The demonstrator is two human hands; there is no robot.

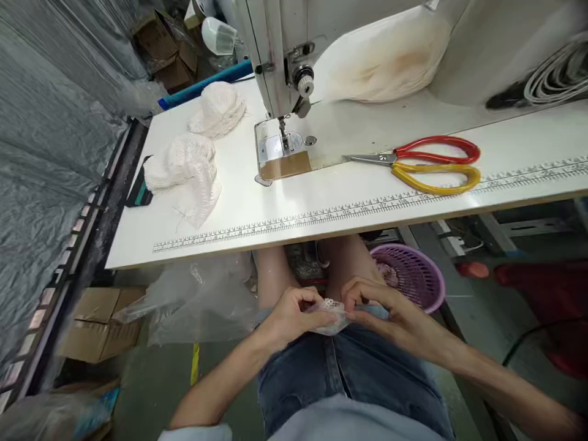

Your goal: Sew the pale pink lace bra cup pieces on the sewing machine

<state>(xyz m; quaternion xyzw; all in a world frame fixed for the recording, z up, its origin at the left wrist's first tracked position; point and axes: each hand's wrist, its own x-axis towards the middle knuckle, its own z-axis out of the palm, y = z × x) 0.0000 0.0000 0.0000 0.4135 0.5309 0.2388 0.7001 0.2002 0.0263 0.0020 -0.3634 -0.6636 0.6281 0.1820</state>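
Over my lap, below the table's front edge, both hands pinch a small clear plastic bag (339, 324) with something white and lacy or dotted at its top. My left hand (301, 315) grips the left side between thumb and fingers. At the right edge of the bag, my right hand (374, 303) is closed with thumb and fingertips together. What exactly the bag holds is too small to tell. Two heaps of white lace fabric, a nearer one (186, 171) and a farther one (220, 109), lie on the left of the white table (239, 211).
A sewing machine (285, 67) stands on the table, its needle over the metal plate. Scissors (422, 164) with red and yellow handles lie to its right, near a printed ruler (316, 217). Below are a purple basket (429, 275), plastic sheeting (206, 306) and a cardboard box (98, 324).
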